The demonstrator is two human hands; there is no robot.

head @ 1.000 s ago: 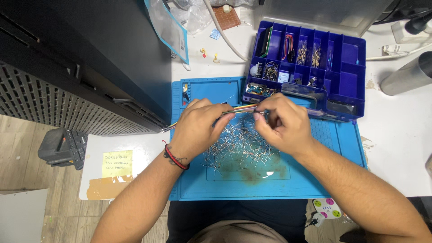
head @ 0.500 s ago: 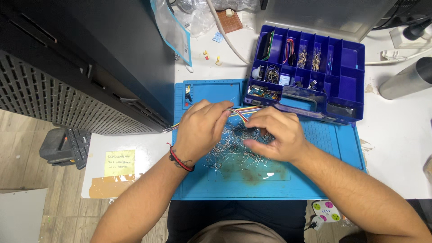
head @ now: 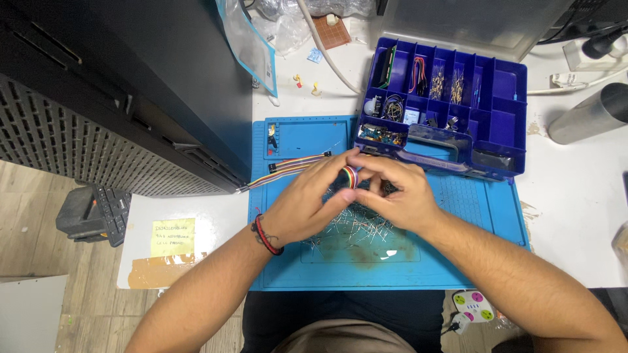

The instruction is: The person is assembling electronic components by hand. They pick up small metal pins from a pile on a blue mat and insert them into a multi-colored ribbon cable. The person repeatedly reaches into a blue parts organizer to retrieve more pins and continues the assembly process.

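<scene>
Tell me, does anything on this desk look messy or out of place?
Yes. A loose heap of thin wire-legged parts lies scattered on the blue mat under the left hand and right hand, outside the blue compartment box. The mat there bears a brownish stain.

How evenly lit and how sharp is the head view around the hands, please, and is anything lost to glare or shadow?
Head view: soft, even overhead light on the blue mat; both hands sharp, no motion blur; rainbow ribbon cable readable; the dark cabinet swallows detail; metal cylinder carries a mild sheen; edges bow slightly from the wide lens.
</scene>
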